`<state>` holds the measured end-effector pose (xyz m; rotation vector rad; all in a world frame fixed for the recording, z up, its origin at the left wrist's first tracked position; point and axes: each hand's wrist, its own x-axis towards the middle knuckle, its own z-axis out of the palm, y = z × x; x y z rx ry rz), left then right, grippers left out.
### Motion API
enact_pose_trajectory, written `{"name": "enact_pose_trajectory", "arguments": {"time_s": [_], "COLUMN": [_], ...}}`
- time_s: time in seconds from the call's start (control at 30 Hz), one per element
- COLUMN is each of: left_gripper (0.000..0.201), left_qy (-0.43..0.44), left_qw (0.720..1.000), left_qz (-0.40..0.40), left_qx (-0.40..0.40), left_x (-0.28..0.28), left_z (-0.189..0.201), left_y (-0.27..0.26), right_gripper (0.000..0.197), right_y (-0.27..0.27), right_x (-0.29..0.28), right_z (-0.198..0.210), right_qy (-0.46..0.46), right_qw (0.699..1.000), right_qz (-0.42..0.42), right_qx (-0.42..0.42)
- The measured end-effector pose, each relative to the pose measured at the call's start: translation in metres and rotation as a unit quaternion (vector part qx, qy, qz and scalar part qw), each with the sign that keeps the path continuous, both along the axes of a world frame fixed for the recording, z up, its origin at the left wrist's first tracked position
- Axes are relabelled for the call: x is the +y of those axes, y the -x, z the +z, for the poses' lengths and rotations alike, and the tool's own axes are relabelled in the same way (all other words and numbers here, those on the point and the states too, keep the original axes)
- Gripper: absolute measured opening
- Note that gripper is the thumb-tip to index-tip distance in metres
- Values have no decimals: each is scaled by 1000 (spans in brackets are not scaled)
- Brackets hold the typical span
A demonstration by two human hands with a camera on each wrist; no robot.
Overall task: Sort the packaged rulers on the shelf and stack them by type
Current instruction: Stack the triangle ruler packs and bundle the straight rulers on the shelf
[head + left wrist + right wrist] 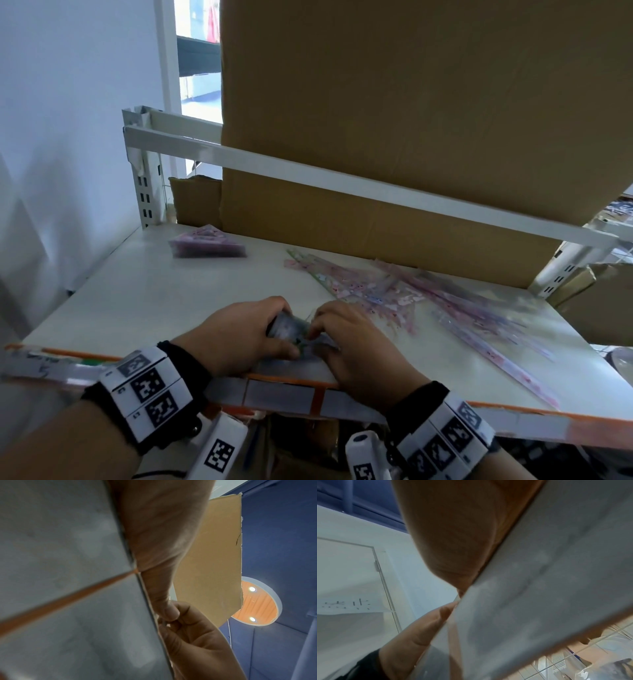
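both hands meet at the front edge of the white shelf, side by side and touching the same small packet. the left hand has its fingers curled over the top of that packet and its thumb under the near side, so it grips it. the right hand pinches the packet's right end with bent fingertips, its heel resting on the shelf's front edge. the packet is blurred; it looks like a clear wrapper over something grey with a touch of green, and its exact type of ruler cannot be told.

a loose spread of long packaged rulers, pink and lilac in clear sleeves, lies across the right half of the shelf, fanning from the middle toward the right front corner, overlapping each other. a neat stack of triangular packets in the same pink sits near the back left corner, well apart from the hands.

a large cardboard box stands along the back edge of the shelf, behind a white metal rail. the shelf's front edge carries an orange-trimmed label strip.

the left wrist view shows the left thumb beside the right hand's curled fingers at the shelf edge.
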<state>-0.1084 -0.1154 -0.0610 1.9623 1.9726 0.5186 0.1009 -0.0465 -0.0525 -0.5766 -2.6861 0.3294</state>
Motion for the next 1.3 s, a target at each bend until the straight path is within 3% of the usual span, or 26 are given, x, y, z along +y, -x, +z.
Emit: {"name": "enact_pose_trajectory", "arguments": {"time_s": [0.17,0.27,0.4,0.57,0.7,0.8,0.9,1.0,1.17,1.3], "left_gripper": [44,42,41,34,24,24,24,24,26,25], "left_qy": [-12,-22,-37,-58,-70,-71,-65,-61,-60,-67], "left_qw": [1000,1000,999,996,996,996,996,997,997,996], "left_qz": [-10,-14,-39,-60,-48,-42,-33,-32,-34,-39], "left_qx": [14,10,3,3,27,39,41,44,41,42], "left_x": [-2,-4,-11,-22,-27,-28,-27,-26,-27,-26], "left_z": [-1,1,3,2,3,3,2,1,1,2], "left_y": [-1,-2,-6,-14,-18,-18,-18,-18,-17,-16], "right_gripper": [51,68,66,64,58,48,38,44,88,75], "right_y": [1,3,5,1,-3,-7,-7,2,26,48], "right_x": [2,5,2,0,-2,9,38,72,112,118], "right_z": [-11,-12,-8,-5,-3,7,33,57,51,41], "right_qy": [38,38,0,34,59,88,90,61,116,47], "right_qw": [997,997,996,996,998,992,978,946,917,895], "right_qz": [-57,-69,-23,36,3,-81,-167,-202,-270,-236], "right_qx": [32,-29,-86,-69,-2,30,-89,-245,-270,-376]}}
